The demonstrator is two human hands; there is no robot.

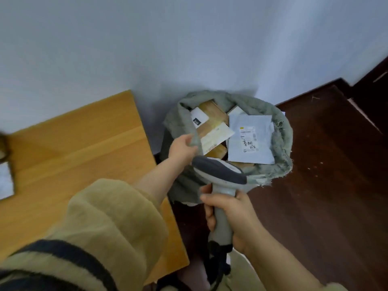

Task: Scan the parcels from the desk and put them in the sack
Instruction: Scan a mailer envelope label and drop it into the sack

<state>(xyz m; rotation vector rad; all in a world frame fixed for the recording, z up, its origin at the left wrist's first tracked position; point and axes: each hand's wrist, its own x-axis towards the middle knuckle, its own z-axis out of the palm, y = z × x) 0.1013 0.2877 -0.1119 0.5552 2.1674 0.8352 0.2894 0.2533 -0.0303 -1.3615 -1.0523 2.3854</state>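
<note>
Inside the sack [282, 141]: a white mailer [249, 141] lying flat at the 3 o'clock side of the mouth, a brown box [212, 111] with a white label at 11 o'clock, more cardboard beneath. Sack standing on the dark floor [325, 175] against the wall [189, 38], just beside the 3 o'clock edge of the counter [73, 143]. Rim pinched at 9 o'clock of the mouth by the left hand [182, 148], fingers curled round the cloth. Scanner [218, 171] gripped round its handle by the right hand [233, 217], head poised over the rim at 6 o'clock.

Likely trouble: letting go of the limp, frayed rim and having the mouth fold in over the load, leaving the next parcel to catch on cloth or slide to the floor. Pulling too hard at 9 o'clock could tip the sack toward the counter. Cable [218, 263] dangling at 6 o'clock below the handle, apt to snag on the counter corner on any swing back. Mailer riding high near the rim, prone to spill should the sack sag.

Hard to judge: depth of the sack, or fullness below the top layer. Label print too small to read, bar "010" on the box. At the frame's 9 o'clock edge, a white parcel [5, 181] on the counter, cut off and blurred, with a dark shape [3, 148] just above it, not identifiable. No telling the count of parcels left, nor whether the scanner trigger is pressed.
</note>
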